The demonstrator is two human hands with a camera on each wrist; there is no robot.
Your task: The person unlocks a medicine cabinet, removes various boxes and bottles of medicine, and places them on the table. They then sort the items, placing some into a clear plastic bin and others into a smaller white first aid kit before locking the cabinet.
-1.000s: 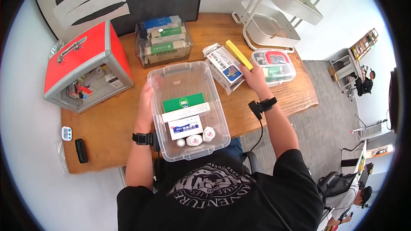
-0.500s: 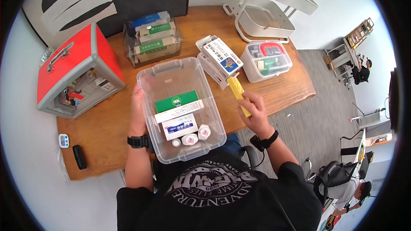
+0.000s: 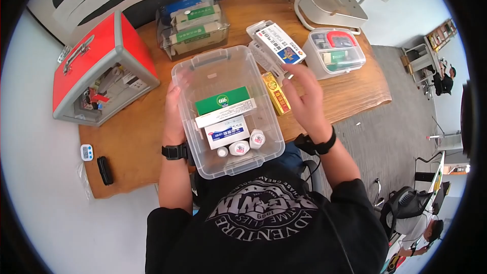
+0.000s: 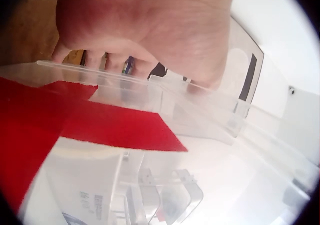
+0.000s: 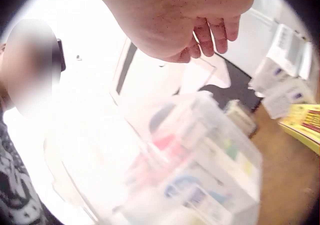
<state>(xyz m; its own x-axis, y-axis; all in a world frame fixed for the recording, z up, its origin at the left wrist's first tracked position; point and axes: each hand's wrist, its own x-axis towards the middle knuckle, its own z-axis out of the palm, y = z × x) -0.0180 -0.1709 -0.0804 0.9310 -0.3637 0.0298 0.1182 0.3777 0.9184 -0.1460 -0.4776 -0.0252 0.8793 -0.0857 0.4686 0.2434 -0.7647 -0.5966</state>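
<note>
My left hand [image 3: 175,114] grips the left side of a clear plastic bin [image 3: 215,83], and in the left wrist view a red cross [image 4: 120,127] marks its wall. Inside lie a green 666-marked box [image 3: 222,100], a narrow white box [image 3: 227,113], a white and blue medicine box [image 3: 227,133] and several white-capped bottles [image 3: 239,147]. Just right of the bin a yellow medicine box [image 3: 276,94] lies on the table. My right hand [image 3: 308,101] hovers beside it with loosely bent fingers, holding nothing; the right wrist view shows the box [image 5: 304,122] apart from the hand.
White medicine boxes [image 3: 279,43] are piled behind the yellow box. A lidded kit with a red handle [image 3: 336,53] stands farther right. At the back are a clear container of boxes [image 3: 195,35], a red case [image 3: 104,61] and a white cart [image 3: 329,10].
My right hand carried the yellow box from the white pile toward the bin, then let it go on the table. The left hand stays on the bin.
</note>
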